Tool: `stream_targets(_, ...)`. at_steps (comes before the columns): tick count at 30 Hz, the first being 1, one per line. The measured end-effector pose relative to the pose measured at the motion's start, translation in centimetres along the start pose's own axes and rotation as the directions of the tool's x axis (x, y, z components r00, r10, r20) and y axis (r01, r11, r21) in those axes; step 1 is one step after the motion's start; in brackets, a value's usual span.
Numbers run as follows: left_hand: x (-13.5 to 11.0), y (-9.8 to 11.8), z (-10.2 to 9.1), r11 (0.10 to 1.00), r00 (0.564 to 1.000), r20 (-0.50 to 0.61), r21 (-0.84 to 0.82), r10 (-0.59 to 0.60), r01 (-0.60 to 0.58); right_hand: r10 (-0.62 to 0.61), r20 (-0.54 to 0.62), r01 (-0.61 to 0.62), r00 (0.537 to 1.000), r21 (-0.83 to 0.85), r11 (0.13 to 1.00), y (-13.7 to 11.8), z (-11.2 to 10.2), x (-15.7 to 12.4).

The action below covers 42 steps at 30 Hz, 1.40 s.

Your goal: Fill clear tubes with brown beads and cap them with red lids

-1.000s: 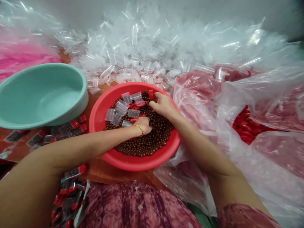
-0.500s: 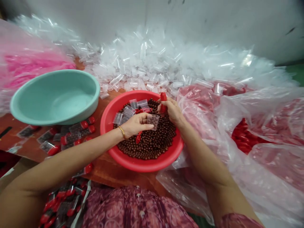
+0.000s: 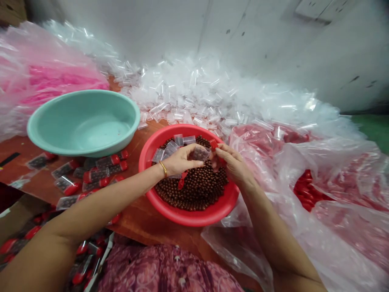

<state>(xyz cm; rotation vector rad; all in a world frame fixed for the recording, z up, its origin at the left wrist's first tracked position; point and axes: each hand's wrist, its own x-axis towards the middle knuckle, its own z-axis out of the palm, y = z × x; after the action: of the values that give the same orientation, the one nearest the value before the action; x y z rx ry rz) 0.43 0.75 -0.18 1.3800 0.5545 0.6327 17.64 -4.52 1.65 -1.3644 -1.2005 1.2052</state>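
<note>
Over the red basin [image 3: 194, 219], my left hand [image 3: 182, 160] pinches a small clear plastic container [image 3: 201, 154] with dark brown balls inside. Close to its right end, my right hand [image 3: 232, 162] holds a red cap [image 3: 214, 144] between thumb and fingers. The cap and the container look apart. Brown balls [image 3: 194, 194] fill the basin, and several clear containers [image 3: 172, 147] lie on them at the left. A small red piece [image 3: 181, 180] rests on the balls below my left hand.
A pale green basin [image 3: 85, 121] stands at the left, with filled red-capped containers [image 3: 97, 175] before it. Clear containers [image 3: 194, 89] are heaped along the wall. Plastic bags hold red caps [image 3: 308, 188] at the right and pink pieces [image 3: 60, 81] at the far left.
My right hand has tilted the red cap and brought it nearer the container's open end. My left hand still grips the container. The whole view has shifted slightly.
</note>
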Motion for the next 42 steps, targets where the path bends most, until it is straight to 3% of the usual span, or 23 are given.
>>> stream_targets(4,-0.2,0.0,0.3,0.994,0.996,0.035,-0.072,-0.08,0.083,-0.15,-0.018,0.144,0.989,-0.192,0.971,0.3,-0.1,-0.2)
stream_targets(6,-0.3,0.1,0.5,0.992,0.991,0.064,-0.035,-0.119,0.121,-0.277,-0.028,0.249,0.96,-0.361,0.899,0.5,0.1,-0.3)
stream_targets(10,-0.3,0.0,0.7,0.99,0.991,0.058,0.08,-0.121,0.117,-0.487,0.023,0.343,0.873,-0.739,0.58,0.8,0.4,-0.7)
stream_targets(14,-0.5,-0.1,0.6,0.986,0.994,0.055,0.144,-0.091,0.082,-0.594,0.152,0.36,0.79,-0.899,0.249,1.5,0.6,-1.2)
stream_targets(17,-0.7,-0.2,0.6,0.965,1.0,0.01,0.263,-0.003,0.001,-0.625,0.22,0.385,0.749,-0.912,0.141,2.0,0.9,-1.5)
stream_targets(20,-0.8,-0.4,0.8,0.911,0.994,-0.04,0.404,0.104,-0.079,-0.631,0.253,0.397,0.734,-0.913,0.097,2.4,1.0,-1.9)
stream_targets(23,-0.8,-0.5,1.0,0.876,0.992,-0.068,0.478,0.111,-0.065,-0.648,0.274,0.438,0.711,-0.893,0.104,2.5,1.1,-2.3)
stream_targets(27,-0.7,-0.8,1.0,0.892,0.991,-0.094,0.45,0.09,-0.039,-0.645,0.31,0.519,0.698,-0.84,0.157,2.8,1.3,-2.6)
stream_targets(33,-0.9,-1.1,0.6,0.93,0.997,-0.054,0.367,0.057,-0.033,-0.607,0.261,0.565,0.75,-0.73,0.384,2.8,1.5,-3.3)
stream_targets(37,-1.0,-0.5,0.7,0.907,0.998,0.031,0.416,0.057,-0.064,-0.519,0.209,0.514,0.829,-0.65,0.56,2.1,0.6,-4.1)
stream_targets(40,-1.1,0.0,1.0,0.887,0.994,0.087,0.452,0.059,-0.092,-0.467,0.089,0.42,0.88,-0.604,0.677,1.8,0.2,-4.5)
stream_targets(42,-1.2,0.3,1.1,0.863,0.993,0.106,0.494,0.061,-0.106,-0.464,-0.035,0.365,0.885,-0.568,0.738,1.8,0.4,-4.3)
